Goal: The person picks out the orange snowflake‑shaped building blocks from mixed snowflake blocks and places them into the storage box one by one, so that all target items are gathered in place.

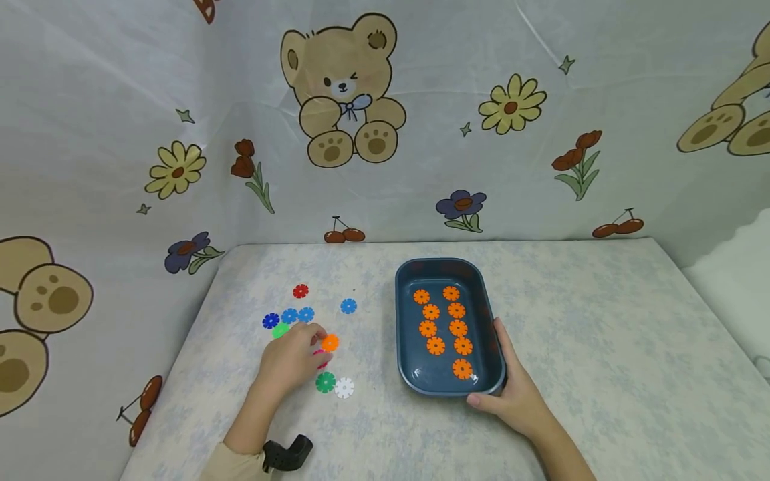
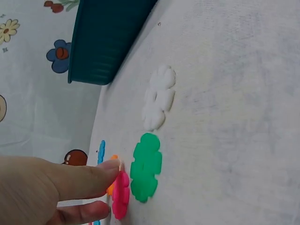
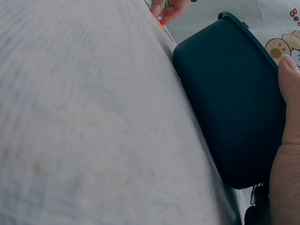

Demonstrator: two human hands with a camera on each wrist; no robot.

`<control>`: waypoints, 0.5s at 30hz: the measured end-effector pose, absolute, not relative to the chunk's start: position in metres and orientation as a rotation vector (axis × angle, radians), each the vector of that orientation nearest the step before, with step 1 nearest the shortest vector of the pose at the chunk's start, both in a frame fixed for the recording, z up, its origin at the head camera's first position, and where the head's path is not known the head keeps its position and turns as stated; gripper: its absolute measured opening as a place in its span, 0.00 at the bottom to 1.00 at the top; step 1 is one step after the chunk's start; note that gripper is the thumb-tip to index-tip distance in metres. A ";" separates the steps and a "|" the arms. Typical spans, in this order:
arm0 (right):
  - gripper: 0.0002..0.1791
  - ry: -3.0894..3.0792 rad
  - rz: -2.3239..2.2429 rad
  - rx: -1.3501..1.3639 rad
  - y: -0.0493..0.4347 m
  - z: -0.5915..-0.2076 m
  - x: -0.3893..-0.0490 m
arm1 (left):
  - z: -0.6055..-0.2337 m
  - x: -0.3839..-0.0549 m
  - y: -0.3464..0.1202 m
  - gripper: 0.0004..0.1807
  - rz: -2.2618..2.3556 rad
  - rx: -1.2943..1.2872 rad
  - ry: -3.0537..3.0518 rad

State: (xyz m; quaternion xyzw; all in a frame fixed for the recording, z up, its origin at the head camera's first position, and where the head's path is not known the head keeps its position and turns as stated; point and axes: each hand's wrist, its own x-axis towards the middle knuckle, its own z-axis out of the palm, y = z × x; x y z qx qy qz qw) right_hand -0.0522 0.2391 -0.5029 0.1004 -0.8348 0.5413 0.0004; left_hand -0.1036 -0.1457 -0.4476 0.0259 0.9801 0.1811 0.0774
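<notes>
At the left of the table, my left hand (image 1: 293,357) bends over loose notched plastic discs. Its thumb and index finger pinch at the edges of an orange disc (image 1: 329,343). A pink disc (image 2: 120,195) lies partly under the thumb, with a green disc (image 2: 146,168) and a white disc (image 2: 159,97) close by. My right hand (image 1: 516,394) grips the near right corner of a dark blue plastic tub (image 1: 421,382), thumb at the rim and fingers along the outer side wall. Inside the tub, several orange discs (image 1: 458,328) lie in two rough columns.
Beyond the left hand are a red disc (image 1: 301,290), a dark blue disc (image 1: 271,321), a light green disc (image 1: 281,331) and lighter blue discs (image 1: 348,306). A printed cloth (image 1: 421,200) hangs behind the table. A black device (image 1: 289,454) sits at the left wrist.
</notes>
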 end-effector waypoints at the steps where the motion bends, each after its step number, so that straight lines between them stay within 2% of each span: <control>1: 0.75 -2.627 1.692 0.313 0.239 -0.503 -0.052 | -0.449 -0.105 -0.145 0.17 0.560 0.072 2.937; 8: 0.75 -2.634 1.667 0.308 0.239 -0.502 -0.052 | -0.456 -0.109 -0.142 0.14 0.676 0.020 2.930; 15: 0.75 -2.630 1.674 0.299 0.239 -0.503 -0.052 | -0.457 -0.112 -0.138 0.15 0.747 0.018 2.899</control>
